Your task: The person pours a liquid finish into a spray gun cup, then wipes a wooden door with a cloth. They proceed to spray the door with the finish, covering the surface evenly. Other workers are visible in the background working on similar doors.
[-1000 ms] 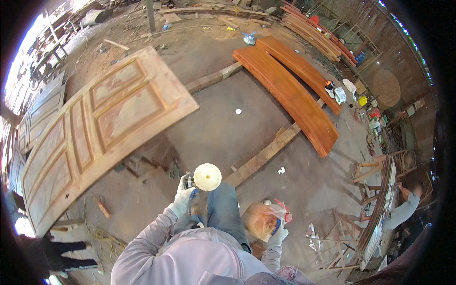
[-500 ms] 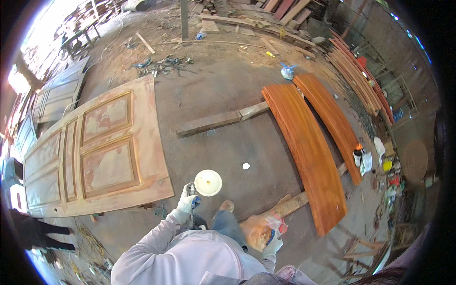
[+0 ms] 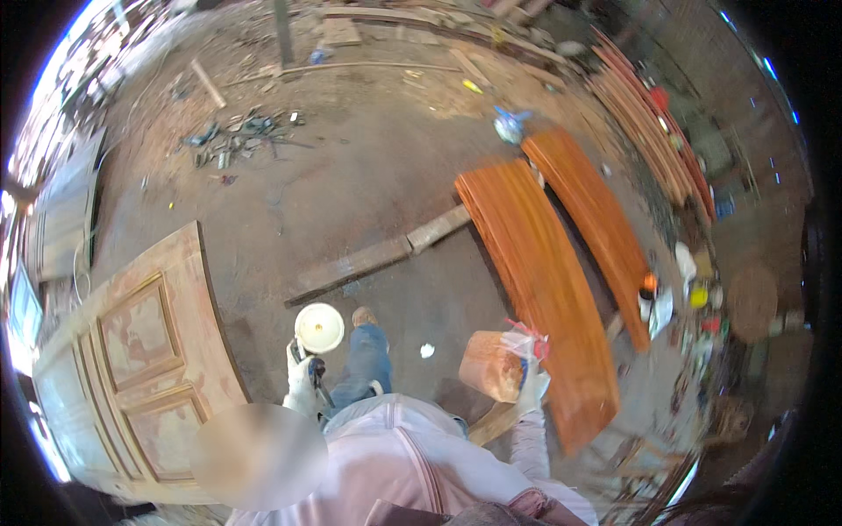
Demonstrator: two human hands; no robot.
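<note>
While the white-gloved left grip (image 3: 302, 388) holds a dark tool (image 3: 317, 370) with a round cream cup (image 3: 319, 328), the white-gloved right grip (image 3: 532, 391) holds an orange-brown jug (image 3: 488, 360), maybe plastic, beside an orange wooden board (image 3: 544, 263).

a woodworking shop, to judge by its timber: a wide orange-brown board (image 3: 548, 294) lies low over a bare, dusty floor (image 3: 351, 175), a narrower board (image 3: 592, 223) just right of it. well left of the wide board is a panelled door (image 3: 145, 346), patchy in colour. beyond the wide board, to its right, long planks (image 3: 645, 131) are stacked; farther beyond it lies loose lumber (image 3: 377, 13).
</note>
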